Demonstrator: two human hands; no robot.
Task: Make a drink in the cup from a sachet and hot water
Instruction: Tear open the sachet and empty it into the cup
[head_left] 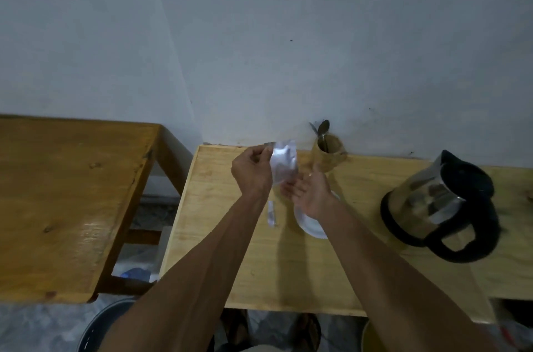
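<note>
Left hand (pixel 253 171) pinches the silvery sachet (pixel 284 162) by its top corner, holding it up above the pale wooden table (pixel 288 265). Right hand (pixel 313 193) is open, palm up, just under the sachet and over the white cup (pixel 311 226). A torn strip (pixel 271 213) lies beside the cup; the kettle (pixel 441 207) stands well to the right

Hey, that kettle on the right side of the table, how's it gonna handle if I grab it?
The kettle looks glass-walled with a metal band, so probably fragile and fairly heavy. Its looped black handle should give a firm grip. The wide black base suggests it will slide rather than tip.
</note>
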